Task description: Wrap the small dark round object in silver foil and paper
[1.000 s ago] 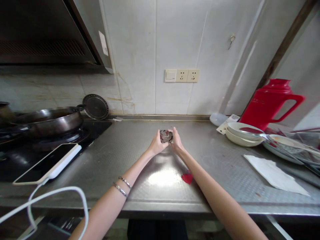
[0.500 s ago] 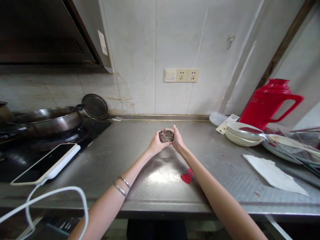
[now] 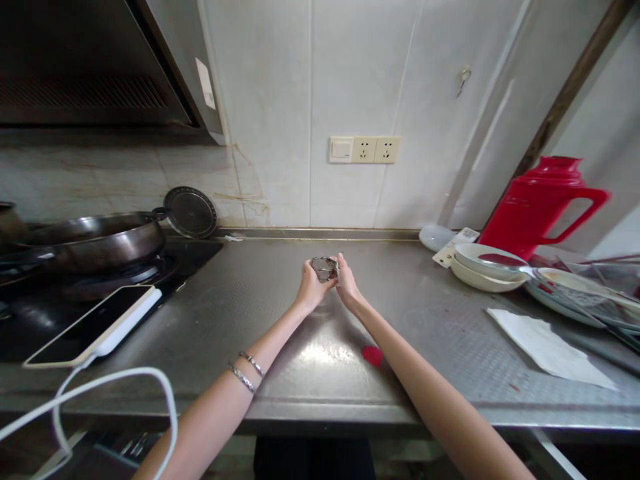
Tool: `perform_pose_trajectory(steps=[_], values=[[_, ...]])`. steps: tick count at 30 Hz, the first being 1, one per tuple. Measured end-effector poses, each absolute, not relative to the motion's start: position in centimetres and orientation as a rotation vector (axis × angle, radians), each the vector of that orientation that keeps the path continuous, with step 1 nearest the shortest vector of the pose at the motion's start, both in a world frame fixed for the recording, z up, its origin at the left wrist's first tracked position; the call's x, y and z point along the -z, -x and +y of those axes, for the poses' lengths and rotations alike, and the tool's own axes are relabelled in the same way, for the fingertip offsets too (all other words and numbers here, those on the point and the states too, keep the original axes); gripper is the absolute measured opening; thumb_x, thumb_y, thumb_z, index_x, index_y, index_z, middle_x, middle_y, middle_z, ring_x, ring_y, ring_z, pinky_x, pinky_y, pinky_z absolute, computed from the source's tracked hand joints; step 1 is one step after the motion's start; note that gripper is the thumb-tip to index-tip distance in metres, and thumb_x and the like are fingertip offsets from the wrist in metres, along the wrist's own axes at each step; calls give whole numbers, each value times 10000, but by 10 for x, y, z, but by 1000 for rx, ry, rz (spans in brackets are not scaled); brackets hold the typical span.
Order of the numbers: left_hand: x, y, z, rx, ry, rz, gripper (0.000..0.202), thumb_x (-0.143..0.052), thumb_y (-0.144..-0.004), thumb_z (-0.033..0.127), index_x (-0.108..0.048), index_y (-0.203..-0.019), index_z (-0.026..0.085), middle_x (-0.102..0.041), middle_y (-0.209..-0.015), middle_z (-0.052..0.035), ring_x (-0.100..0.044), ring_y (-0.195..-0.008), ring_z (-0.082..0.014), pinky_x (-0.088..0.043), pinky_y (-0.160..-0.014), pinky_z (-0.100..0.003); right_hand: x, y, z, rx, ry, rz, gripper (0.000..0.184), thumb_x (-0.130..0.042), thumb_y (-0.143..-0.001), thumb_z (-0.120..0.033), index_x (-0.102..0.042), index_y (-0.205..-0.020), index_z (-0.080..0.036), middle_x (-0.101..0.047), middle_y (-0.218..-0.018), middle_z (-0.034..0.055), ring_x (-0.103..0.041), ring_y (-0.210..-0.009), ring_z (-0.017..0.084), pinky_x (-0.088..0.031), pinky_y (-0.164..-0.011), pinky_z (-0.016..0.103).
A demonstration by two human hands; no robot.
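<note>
Above the middle of the steel counter I hold a small round metal piece (image 3: 325, 268) between both hands. It is grey, with a shiny rim and a thin bar across its face; its exact kind cannot be made out. My left hand (image 3: 311, 287) is closed round its left side and underside, thumb along the near edge. Against its right edge presses my right hand (image 3: 347, 280), with the fingers partly hidden behind it. A small red object (image 3: 373, 355) lies on the counter, partly covered by my right forearm.
To the left, a frying pan (image 3: 103, 243) sits on the black cooktop (image 3: 40, 327), with a phone (image 3: 93, 327) and white cable (image 3: 167, 400) nearer. At right are a red thermos (image 3: 535, 213), stacked bowls (image 3: 487, 277), plates (image 3: 565, 303) and a paper napkin (image 3: 547, 350).
Both hands have shifted slightly left and a little up with the round metal piece, which has tilted slightly. The red object's visible outline looks rounder now.
</note>
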State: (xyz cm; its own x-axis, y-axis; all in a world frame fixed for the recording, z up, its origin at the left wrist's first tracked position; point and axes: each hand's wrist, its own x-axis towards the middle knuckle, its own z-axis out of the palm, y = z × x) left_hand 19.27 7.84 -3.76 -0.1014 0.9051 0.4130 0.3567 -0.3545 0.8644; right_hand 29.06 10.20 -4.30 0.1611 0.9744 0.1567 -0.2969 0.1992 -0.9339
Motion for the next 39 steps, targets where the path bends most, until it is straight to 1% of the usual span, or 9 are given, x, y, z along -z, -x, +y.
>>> perform_pose_trajectory(steps=[3, 6, 8, 15, 21, 25, 29, 35, 39], values=[[38, -194, 78, -1406, -1744, 1316, 785, -816, -524, 228, -389, -1174, 122, -537, -1183, -186, -519, -1154, -308, -409, -978, -456, 44, -297, 104, -1115, 929, -959, 540, -445, -775, -642, -690, -907, -180, -728, -897, 41, -654, -914, 207, -475, -852, 305], [39, -194, 79, -1338, -1803, 1170, 571, -735, -627, 178, -459, -1124, 123, -579, -1135, -157, -552, -1108, -273, -412, -986, -444, 40, -308, 106, -1140, 947, -920, 550, -428, -781, -652, -691, -880, -179, -735, -842, 41, -658, -905, 214, -487, -837, 312], [39, -193, 81, -1329, -1808, 1092, 496, -719, -654, 166, -499, -1097, 132, -603, -1101, -136, -583, -1055, -248, -436, -966, -434, 36, -316, 107, -1190, 919, -900, 571, -409, -789, -665, -692, -859, -175, -738, -810, 54, -666, -894, 225, -505, -810, 320], [35, -189, 79, -1297, -1844, 1024, 648, -871, -477, 271, -593, -1045, 133, -663, -984, -102, -631, -950, -259, -491, -910, -435, 18, -321, 95, -1400, 885, -872, 608, -326, -866, -620, -704, -776, -152, -727, -683, 98, -692, -759, 237, -546, -701, 338], [39, -194, 73, -1341, -1828, 1122, 695, -847, -517, 348, -520, -1088, 125, -634, -1076, -132, -614, -1017, -263, -477, -922, -440, 21, -318, 93, -1364, 895, -930, 628, -357, -829, -673, -706, -773, -154, -728, -687, 93, -691, -772, 237, -543, -721, 334], [37, -196, 67, -1395, -1812, 1320, 743, -847, -502, 385, -486, -1099, 130, -604, -1121, -164, -590, -1066, -300, -448, -932, -451, 28, -313, 98, -1234, 884, -968, 607, -393, -798, -685, -706, -739, -168, -730, -708, 69, -683, -813, 228, -527, -769, 326], [33, -197, 63, -1376, -1775, 1519, 743, -822, -537, 405, -454, -1113, 113, -578, -1154, -209, -575, -1093, -328, -448, -907, -439, 36, -306, 101, -1149, 879, -1009, 588, -420, -781, -679, -712, -788, -169, -733, -752, 48, -675, -822, 207, -504, -813, 315], [34, -196, 63, -1352, -1726, 1523, 738, -814, -557, 410, -424, -1117, 131, -595, -1127, -211, -600, -1050, -332, -460, -870, -431, 41, -299, 96, -1087, 900, -1056, 541, -456, -778, -655, -714, -866, -188, -735, -807, 29, -658, -877, 195, -481, -838, 290], [35, -194, 68, -1389, -1656, 1373, 758, -846, -509, 334, -423, -1110, 148, -612, -1113, -175, -603, -1053, -310, -463, -888, -438, 42, -298, 97, -1055, 918, -1043, 534, -461, -774, -654, -711, -879, -194, -736, -818, 19, -650, -886, 192, -477, -829, 281]])
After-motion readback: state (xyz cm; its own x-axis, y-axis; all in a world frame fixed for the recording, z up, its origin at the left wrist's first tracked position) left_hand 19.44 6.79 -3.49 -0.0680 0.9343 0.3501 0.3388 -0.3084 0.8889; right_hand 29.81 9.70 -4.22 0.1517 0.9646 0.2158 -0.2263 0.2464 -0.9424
